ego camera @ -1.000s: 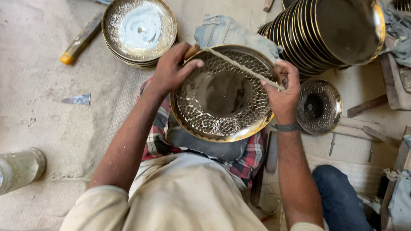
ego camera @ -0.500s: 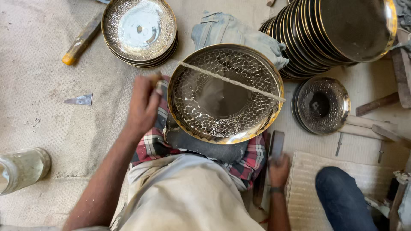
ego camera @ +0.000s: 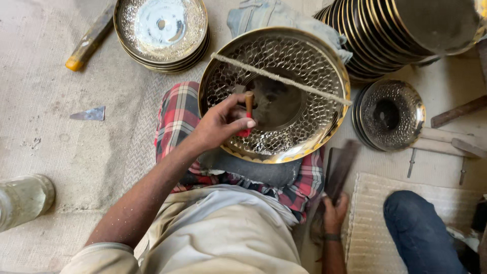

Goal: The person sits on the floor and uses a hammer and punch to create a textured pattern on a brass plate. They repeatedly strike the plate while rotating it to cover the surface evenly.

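The big brass plate (ego camera: 304,91) with its hammered honeycomb pattern rests tilted on my lap, over the checked cloth (ego camera: 177,116) and a dark pad (ego camera: 253,170). A thin stick (ego camera: 284,79) lies straight across its rim. My left hand (ego camera: 220,124) hovers over the plate's smooth centre, its grip pinching a small punch (ego camera: 248,112) with a wooden top and red lower part, held upright just above the metal. My right hand (ego camera: 335,213) is down by my hip on the floor, its grip wrapped around a dark flat wooden tool (ego camera: 341,167). A stack of finished patterned plates (ego camera: 161,30) lies ahead on the left, a leaning row of plain plates (ego camera: 401,35) on the right, and a smaller patterned bowl (ego camera: 390,114) beside my plate.
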